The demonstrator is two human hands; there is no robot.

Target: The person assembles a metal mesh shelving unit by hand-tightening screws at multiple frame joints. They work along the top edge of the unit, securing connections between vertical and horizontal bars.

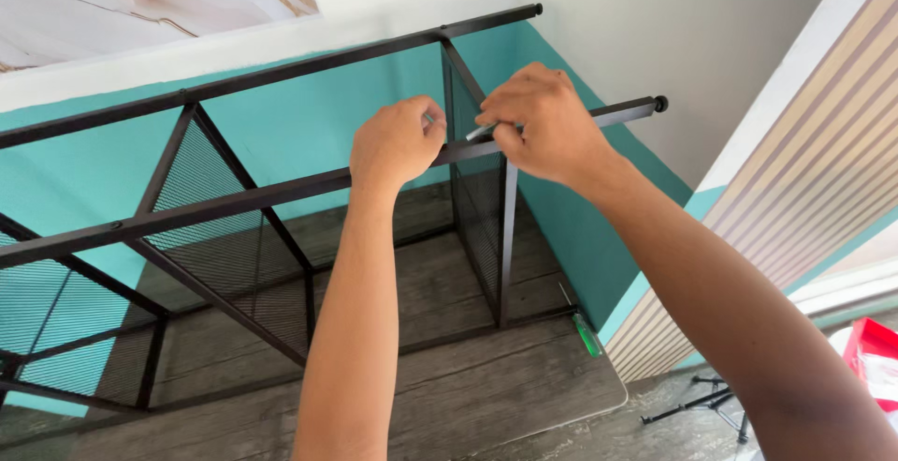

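Fingers [510,134] pinching metal tool [483,130], left hand [398,141] gripping frame bar [234,201]

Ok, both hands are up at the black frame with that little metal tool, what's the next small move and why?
Probably a short turn of the metal tool with the right hand, while the left hand steadies the joint. Both hands meet where the upright meets the rail of the black frame, and the tool's tip points into that spot.

a grey wood-grain board [486,386] lies flat, carrying the black metal frame [243,201] with its mesh panels. a green-handled screwdriver [586,333] rests near the board's right edge, beside the teal wall.
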